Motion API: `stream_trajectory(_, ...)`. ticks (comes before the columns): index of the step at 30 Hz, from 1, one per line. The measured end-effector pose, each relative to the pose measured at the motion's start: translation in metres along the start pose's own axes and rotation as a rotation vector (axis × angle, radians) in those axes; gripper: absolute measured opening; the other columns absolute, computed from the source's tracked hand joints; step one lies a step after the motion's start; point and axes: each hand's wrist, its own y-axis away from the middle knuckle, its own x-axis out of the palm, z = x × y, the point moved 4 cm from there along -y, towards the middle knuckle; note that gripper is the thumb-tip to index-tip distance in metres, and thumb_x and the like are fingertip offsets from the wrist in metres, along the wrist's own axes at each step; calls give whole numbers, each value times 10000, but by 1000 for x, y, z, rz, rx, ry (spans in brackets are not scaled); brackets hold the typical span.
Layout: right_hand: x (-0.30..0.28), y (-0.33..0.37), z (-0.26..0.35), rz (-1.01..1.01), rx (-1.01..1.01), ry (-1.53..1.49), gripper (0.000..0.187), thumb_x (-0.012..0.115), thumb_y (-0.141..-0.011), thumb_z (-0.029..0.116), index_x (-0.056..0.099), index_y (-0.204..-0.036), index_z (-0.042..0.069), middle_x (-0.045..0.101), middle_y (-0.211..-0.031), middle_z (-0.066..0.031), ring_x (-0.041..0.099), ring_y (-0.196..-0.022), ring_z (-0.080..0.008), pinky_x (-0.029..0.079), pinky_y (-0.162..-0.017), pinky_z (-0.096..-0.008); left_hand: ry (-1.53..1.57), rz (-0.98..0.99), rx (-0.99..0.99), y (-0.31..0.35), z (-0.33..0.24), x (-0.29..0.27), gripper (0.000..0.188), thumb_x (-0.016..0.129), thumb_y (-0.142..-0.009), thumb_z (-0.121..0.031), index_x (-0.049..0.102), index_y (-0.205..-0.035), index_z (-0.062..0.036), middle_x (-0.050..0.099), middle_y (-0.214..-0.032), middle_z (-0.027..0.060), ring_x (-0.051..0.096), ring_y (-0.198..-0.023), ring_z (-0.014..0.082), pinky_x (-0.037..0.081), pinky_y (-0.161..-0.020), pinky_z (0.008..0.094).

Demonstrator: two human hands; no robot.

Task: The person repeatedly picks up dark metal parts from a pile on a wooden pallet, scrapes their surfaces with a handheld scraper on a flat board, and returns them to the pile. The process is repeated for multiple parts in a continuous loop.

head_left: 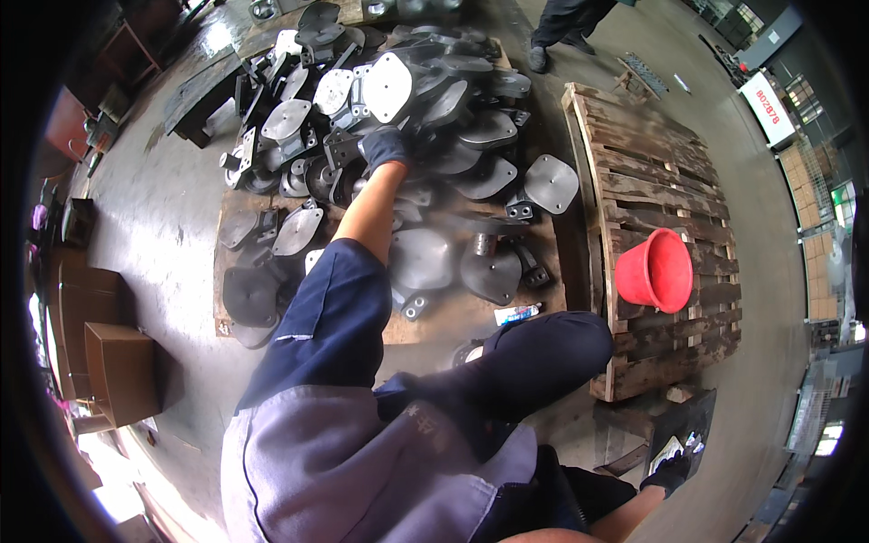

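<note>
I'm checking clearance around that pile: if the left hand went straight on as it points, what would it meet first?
Probably the bright flat plate just ahead of the left hand, though depth among the metal parts is unclear.

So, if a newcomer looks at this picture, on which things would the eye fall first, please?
Probably the red bucket, which stands out on the wooden pallet at right. Next, the heap of grey metal parts at upper centre, with the gloved left hand at it. The gloved right hand is well apart, at lower right by a dark stand.
</note>
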Motion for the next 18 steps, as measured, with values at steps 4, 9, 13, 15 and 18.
stream_trajectory(4, 43, 49, 32, 63, -31, 34, 452, 475, -907, 264, 467, -1308, 55, 552, -1225, -69, 506, -1111, -219, 345, -983, -316, 27, 43, -21, 31, 23, 17, 255, 623, -744, -336, 703, -791, -99, 677, -814, 137, 661, -794, 315, 509, -663, 404)
stream_trajectory(9, 63, 61, 33, -118, 102, 72, 435, 464, -922, 262, 471, -1301, 48, 555, -1208, -74, 521, -1083, -212, 385, -953, -322, 17, -75, 116, 75, 30, 7, 176, 647, -703, -289, 689, -715, -118, 657, -752, 143, 642, -698, 324, 488, -605, 419)
stream_trajectory(13, 56, 48, 19, -105, 152, 26, 445, 414, -938, 294, 465, -1307, 49, 548, -1234, -86, 517, -1101, -220, 390, -951, -313, 120, -48, 173, 75, 31, 13, 188, 653, -702, -306, 678, -694, -120, 644, -729, 146, 630, -674, 324, 478, -609, 426)
stream_trajectory(15, 51, 44, 21, -106, 119, 50, 447, 385, -945, 301, 466, -1310, 57, 535, -1263, -77, 509, -1125, -216, 393, -951, -308, 152, -101, 182, 80, 33, 30, 179, 644, -710, -289, 674, -688, -114, 641, -725, 150, 626, -679, 333, 478, -625, 432)
stream_trajectory(18, 32, 6, -6, -56, 113, 85, 447, 359, -949, 308, 479, -1303, 63, 519, -1302, -54, 510, -1145, -202, 410, -939, -307, 180, -109, 198, 77, 34, 27, 171, 630, -718, -265, 672, -691, -102, 638, -722, 160, 623, -679, 348, 479, -630, 444)
